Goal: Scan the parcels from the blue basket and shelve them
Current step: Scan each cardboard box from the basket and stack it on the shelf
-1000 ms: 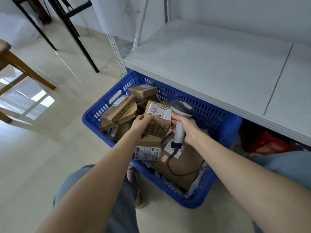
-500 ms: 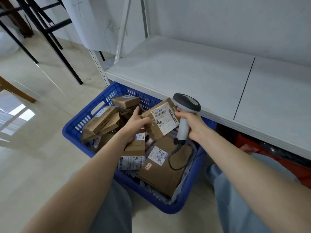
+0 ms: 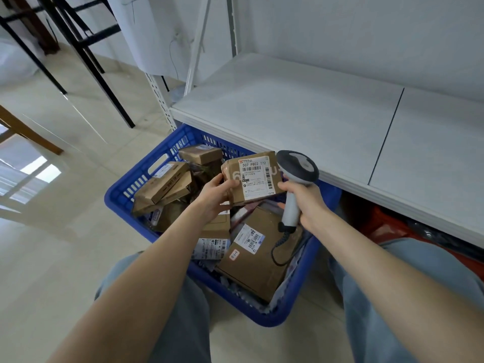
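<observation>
A blue basket stands on the floor between my knees, holding several brown cardboard parcels. My left hand holds one small brown parcel above the basket, its white barcode label facing up toward me. My right hand grips the handle of a grey and white barcode scanner, whose head sits just right of the parcel's label. My right thumb touches the parcel's right edge. The scanner's black cable curls down over a large flat parcel in the basket.
A white metal shelf runs along the wall just behind the basket, its board bare. Red items lie under it at the right. Black frame legs and a wooden leg stand on the tiled floor at the left.
My left hand lifted the small parcel out of the basket and turned its label upward. My right hand brought the scanner up beside it.
</observation>
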